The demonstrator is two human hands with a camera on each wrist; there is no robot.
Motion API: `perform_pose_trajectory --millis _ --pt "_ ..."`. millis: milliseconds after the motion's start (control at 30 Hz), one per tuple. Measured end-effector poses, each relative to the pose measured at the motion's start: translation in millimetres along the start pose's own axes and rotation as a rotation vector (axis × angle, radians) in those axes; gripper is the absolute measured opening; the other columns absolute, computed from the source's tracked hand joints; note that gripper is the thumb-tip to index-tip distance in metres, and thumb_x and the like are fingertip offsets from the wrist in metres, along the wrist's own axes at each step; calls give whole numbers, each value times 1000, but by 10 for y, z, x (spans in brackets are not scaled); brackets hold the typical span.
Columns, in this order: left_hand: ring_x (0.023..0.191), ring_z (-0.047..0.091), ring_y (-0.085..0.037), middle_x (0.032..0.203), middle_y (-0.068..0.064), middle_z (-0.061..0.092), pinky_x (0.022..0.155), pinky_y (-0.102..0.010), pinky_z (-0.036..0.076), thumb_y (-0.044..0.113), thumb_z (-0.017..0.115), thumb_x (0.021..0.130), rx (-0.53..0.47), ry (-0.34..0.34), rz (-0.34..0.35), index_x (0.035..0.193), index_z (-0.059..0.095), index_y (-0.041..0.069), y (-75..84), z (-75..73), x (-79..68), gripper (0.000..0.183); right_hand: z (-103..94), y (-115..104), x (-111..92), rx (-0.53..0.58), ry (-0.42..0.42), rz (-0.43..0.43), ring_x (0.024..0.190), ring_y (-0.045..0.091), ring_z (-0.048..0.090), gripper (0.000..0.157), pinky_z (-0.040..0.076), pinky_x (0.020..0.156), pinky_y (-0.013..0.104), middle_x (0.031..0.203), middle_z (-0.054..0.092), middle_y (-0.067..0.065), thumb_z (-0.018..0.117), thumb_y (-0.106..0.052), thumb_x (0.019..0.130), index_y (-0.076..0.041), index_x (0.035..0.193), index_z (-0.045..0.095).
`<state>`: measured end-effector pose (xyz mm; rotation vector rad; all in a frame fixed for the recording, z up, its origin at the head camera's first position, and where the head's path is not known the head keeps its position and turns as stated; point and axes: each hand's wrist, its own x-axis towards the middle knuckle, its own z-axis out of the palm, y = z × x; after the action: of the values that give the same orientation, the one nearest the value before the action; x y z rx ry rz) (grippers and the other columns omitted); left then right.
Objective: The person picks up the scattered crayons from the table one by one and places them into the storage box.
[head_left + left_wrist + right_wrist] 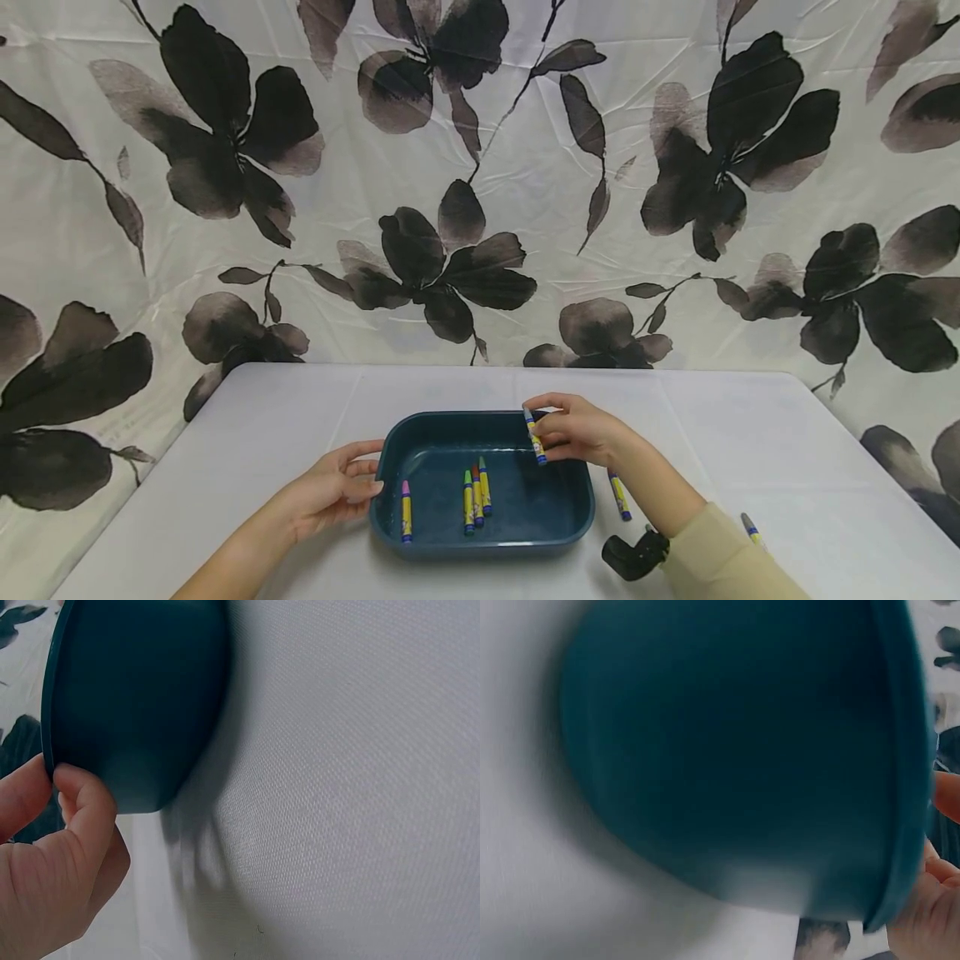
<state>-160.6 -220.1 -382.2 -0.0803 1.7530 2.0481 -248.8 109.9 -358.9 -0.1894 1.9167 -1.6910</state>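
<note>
A dark teal rectangular tray (480,546) stands on the table. My left hand (330,493) pinches its left rim between thumb and finger, as the left wrist view shows. Over the tray's right end, my right hand (581,431) holds a crayon (536,437) with a grey tip and yellow-and-blue wrapper. Inside the tray a pink crayon (406,510) lies at the left, and a green crayon (468,502), a red crayon (477,496) and another green crayon (484,486) lie together near the middle. In the right wrist view, the tray wall hides the held crayon.
Right of the tray, a crayon (619,496) lies partly behind my right forearm. Farther right is a grey-tipped crayon (752,530), partly covered by the sleeve (723,558). A black curved object (633,557) sits against the cuff. A floral cloth (480,167) hangs behind the white table (300,400).
</note>
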Motion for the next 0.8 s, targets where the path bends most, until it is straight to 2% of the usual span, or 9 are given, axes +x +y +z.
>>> perform_pose_trajectory --millis 267,600,800 --pt "85 54 -17 109 -13 46 71 -25 49 -12 56 84 6 5 2 144 15 -5 14 -3 -3 73 172 39 70 -23 -28 3 79 20 59 49 52 67 33 106 56 21 56 0 85 5 131 41" --pt "84 53 -16 109 -14 45 70 -25 49 -12 57 84 6 6 2 144 14 -5 3 -22 -13 73 368 169 137 -52 -23 45 70 17 56 45 53 63 31 89 58 11 59 3 83 4 127 47" --pt "87 54 -17 111 -15 45 72 -26 49 -12 57 84 -3 -5 4 144 14 -5 -2 -10 -1 74 433 235 140 -68 11 41 68 16 57 44 53 61 31 88 59 11 59 4 81 4 124 48"
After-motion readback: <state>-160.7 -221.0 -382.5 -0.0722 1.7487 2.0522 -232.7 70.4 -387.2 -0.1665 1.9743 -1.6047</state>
